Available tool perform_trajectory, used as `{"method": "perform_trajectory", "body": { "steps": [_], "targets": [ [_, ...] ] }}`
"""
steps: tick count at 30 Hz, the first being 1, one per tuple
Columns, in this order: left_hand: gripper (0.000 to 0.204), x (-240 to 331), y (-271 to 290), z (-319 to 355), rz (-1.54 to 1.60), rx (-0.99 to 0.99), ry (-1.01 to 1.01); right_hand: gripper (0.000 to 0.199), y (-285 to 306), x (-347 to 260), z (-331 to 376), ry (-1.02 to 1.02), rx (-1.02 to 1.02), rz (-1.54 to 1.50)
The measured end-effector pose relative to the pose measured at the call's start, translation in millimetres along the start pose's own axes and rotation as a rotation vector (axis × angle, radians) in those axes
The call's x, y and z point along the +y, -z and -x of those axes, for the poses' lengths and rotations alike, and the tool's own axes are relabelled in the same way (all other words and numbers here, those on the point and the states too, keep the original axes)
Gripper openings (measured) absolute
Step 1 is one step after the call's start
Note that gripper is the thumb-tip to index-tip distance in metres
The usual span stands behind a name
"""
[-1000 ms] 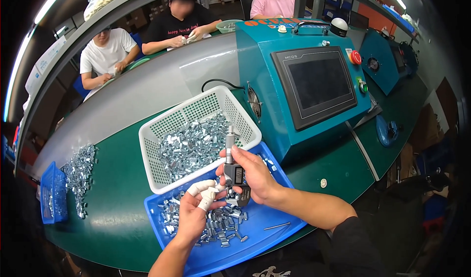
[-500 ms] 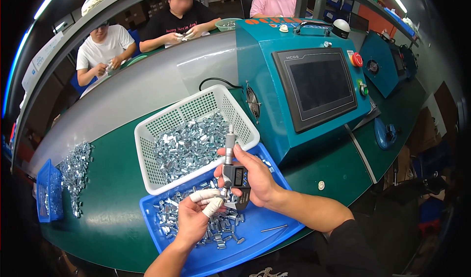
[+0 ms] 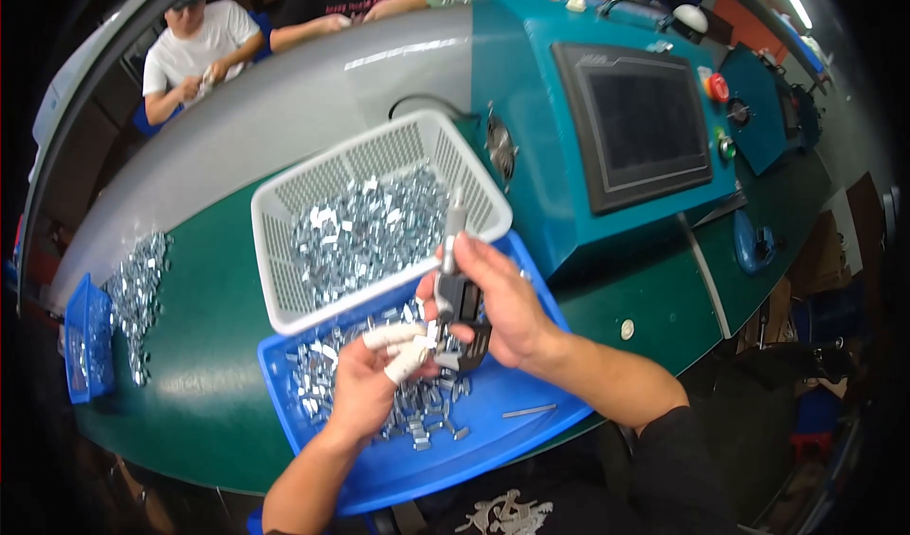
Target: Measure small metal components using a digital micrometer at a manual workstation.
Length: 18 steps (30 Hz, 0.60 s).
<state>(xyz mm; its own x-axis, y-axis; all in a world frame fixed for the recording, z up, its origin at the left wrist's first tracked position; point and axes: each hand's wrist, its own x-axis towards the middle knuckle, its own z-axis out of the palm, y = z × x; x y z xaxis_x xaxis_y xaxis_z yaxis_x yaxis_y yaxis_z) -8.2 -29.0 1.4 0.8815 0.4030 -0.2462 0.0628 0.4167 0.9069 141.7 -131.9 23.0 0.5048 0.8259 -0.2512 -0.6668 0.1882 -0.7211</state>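
In my right hand (image 3: 517,312) is a digital micrometer (image 3: 462,298), its grey thimble pointing up and its black frame low by the palm. My left hand (image 3: 365,388) has white coverings on its thumb and a finger. Those two fingertips pinch a small silvery metal part (image 3: 431,334) at the micrometer's measuring gap. Motion blur hides whether the part touches both measuring faces. Both hands are above a blue tray (image 3: 502,450) with many loose metal parts (image 3: 417,421). Behind it, a white perforated basket (image 3: 275,293) overlaps the tray's far side and is heaped with similar parts.
A thin metal rod (image 3: 529,411) lies in the tray. At far left are a pile of parts (image 3: 139,298) and a small blue bin (image 3: 87,345). A teal machine (image 3: 540,156) with a dark screen stands right of the basket. Co-workers sit beyond the grey divider (image 3: 284,108).
The whole scene sits higher in the picture and is more blurred, as my head has tilted. My hands keep nearly the same hold on the micrometer and the small part.
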Motion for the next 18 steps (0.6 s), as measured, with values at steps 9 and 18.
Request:
{"method": "perform_trajectory", "body": {
  "steps": [9,18],
  "targets": [
    [0.022,1.4,-0.1,-3.8,0.014,-0.012,0.082,0.049,5.7,-1.4,-2.0,-0.011,-0.039,0.012],
    [0.024,-0.4,1.6,-0.6,0.046,-0.045,0.105,0.046,5.4,-0.5,-0.1,-0.007,-0.026,0.017]
  ]
}}
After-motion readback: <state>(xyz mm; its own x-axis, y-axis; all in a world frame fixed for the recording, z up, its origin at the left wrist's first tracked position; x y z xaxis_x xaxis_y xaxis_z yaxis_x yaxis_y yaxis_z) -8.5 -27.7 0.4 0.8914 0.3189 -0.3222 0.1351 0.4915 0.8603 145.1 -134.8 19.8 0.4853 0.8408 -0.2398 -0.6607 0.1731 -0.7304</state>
